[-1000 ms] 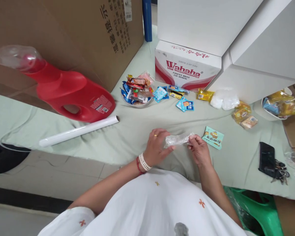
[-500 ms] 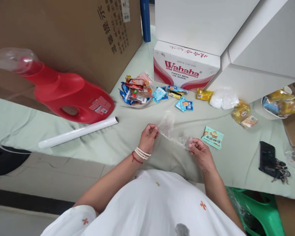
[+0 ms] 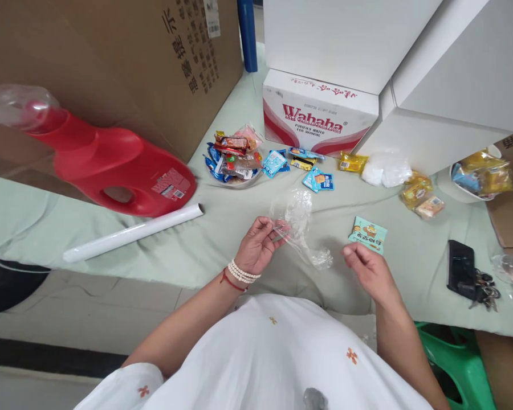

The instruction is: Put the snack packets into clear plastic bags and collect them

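My left hand [image 3: 256,245], with a beaded bracelet and a red cord at its wrist, pinches a thin clear plastic bag [image 3: 300,213] by its edge. The crumpled bag hangs off to the right of my fingers, above the cloth. Just in front of the turquoise snack packet [image 3: 370,232], my right hand [image 3: 370,270] has its fingers loosely bent and nothing visible in them. Its fingertips overlap the packet's lower edge in view; I cannot tell whether they touch it.
Toward the back stand a bowl of wrapped snacks [image 3: 235,162], blue packets [image 3: 318,180], yellow packets [image 3: 416,193] and a Wahaha carton [image 3: 320,114]. On the left lie a red jug [image 3: 123,165] and a white roll [image 3: 134,232]. A phone [image 3: 461,269] with keys [image 3: 486,291] is far right.
My right hand has let go of the plastic bag and moved right toward the turquoise packet. The bag, stretched between both hands before, now hangs crumpled from my left hand.
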The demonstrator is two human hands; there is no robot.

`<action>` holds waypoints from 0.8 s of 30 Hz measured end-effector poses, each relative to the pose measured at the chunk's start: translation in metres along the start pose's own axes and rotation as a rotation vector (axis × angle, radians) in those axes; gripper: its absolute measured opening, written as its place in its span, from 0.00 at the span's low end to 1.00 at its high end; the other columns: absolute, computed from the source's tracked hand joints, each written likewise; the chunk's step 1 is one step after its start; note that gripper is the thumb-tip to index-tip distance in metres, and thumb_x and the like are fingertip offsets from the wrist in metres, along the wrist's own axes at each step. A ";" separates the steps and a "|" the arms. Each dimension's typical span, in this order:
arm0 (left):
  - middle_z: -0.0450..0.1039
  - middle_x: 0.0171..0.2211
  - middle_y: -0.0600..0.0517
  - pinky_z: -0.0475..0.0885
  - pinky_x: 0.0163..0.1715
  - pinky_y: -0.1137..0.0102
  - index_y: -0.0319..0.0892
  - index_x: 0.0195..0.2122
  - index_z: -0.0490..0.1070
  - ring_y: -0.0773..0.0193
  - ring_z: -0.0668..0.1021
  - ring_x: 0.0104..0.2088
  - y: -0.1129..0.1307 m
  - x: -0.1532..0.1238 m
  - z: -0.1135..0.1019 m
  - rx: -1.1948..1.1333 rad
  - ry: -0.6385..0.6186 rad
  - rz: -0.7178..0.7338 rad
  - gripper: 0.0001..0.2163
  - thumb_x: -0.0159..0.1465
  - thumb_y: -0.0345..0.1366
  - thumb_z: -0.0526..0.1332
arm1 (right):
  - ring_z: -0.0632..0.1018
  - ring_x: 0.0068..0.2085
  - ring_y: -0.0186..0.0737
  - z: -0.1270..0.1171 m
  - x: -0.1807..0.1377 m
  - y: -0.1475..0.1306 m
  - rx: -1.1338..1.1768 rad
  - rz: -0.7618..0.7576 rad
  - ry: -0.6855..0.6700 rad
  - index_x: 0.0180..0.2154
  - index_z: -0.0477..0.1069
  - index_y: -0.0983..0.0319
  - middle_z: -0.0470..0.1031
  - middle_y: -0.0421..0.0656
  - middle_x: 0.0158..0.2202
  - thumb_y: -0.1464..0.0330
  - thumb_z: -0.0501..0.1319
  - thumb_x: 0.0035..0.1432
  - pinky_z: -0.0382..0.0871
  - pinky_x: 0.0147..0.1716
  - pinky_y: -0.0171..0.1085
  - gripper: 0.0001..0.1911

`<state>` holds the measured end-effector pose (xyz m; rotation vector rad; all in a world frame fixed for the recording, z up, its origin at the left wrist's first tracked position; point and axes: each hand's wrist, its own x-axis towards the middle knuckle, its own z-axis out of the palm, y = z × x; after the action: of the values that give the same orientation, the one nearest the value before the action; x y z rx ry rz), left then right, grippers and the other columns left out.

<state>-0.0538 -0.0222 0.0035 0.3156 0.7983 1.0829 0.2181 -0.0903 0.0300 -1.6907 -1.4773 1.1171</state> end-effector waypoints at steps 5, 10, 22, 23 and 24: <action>0.80 0.44 0.51 0.79 0.45 0.63 0.44 0.35 0.67 0.58 0.83 0.47 -0.006 -0.010 0.013 0.083 -0.098 -0.012 0.18 0.58 0.43 0.76 | 0.77 0.41 0.42 0.046 0.034 -0.023 0.216 -0.078 0.029 0.41 0.79 0.57 0.79 0.44 0.42 0.51 0.69 0.57 0.72 0.39 0.37 0.18; 0.79 0.48 0.51 0.80 0.44 0.64 0.43 0.34 0.67 0.59 0.82 0.48 -0.001 -0.004 0.002 0.095 -0.020 0.049 0.19 0.55 0.42 0.77 | 0.69 0.27 0.35 0.066 0.050 -0.012 0.401 0.043 0.174 0.35 0.77 0.59 0.72 0.37 0.26 0.50 0.69 0.56 0.66 0.27 0.34 0.18; 0.72 0.33 0.54 0.74 0.33 0.72 0.42 0.32 0.68 0.66 0.76 0.36 -0.035 0.001 0.000 0.314 0.211 -0.105 0.19 0.51 0.46 0.76 | 0.69 0.24 0.35 0.086 0.058 -0.013 0.485 0.212 0.156 0.39 0.74 0.58 0.71 0.35 0.24 0.51 0.73 0.48 0.70 0.21 0.35 0.22; 0.72 0.32 0.55 0.74 0.33 0.71 0.43 0.32 0.66 0.67 0.76 0.35 -0.036 0.002 -0.001 0.296 0.214 -0.094 0.18 0.53 0.45 0.74 | 0.70 0.23 0.35 0.086 0.058 -0.011 0.502 0.228 0.154 0.38 0.73 0.58 0.71 0.35 0.24 0.51 0.74 0.47 0.70 0.21 0.35 0.23; 0.71 0.31 0.56 0.74 0.33 0.72 0.44 0.32 0.65 0.67 0.76 0.33 -0.036 0.005 -0.003 0.277 0.224 -0.079 0.17 0.55 0.45 0.72 | 0.70 0.23 0.35 0.086 0.058 -0.010 0.518 0.242 0.160 0.37 0.73 0.58 0.72 0.35 0.24 0.51 0.75 0.45 0.70 0.21 0.35 0.24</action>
<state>-0.0307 -0.0349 -0.0220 0.3966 1.1567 0.9434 0.1382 -0.0384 -0.0110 -1.5620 -0.8047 1.3186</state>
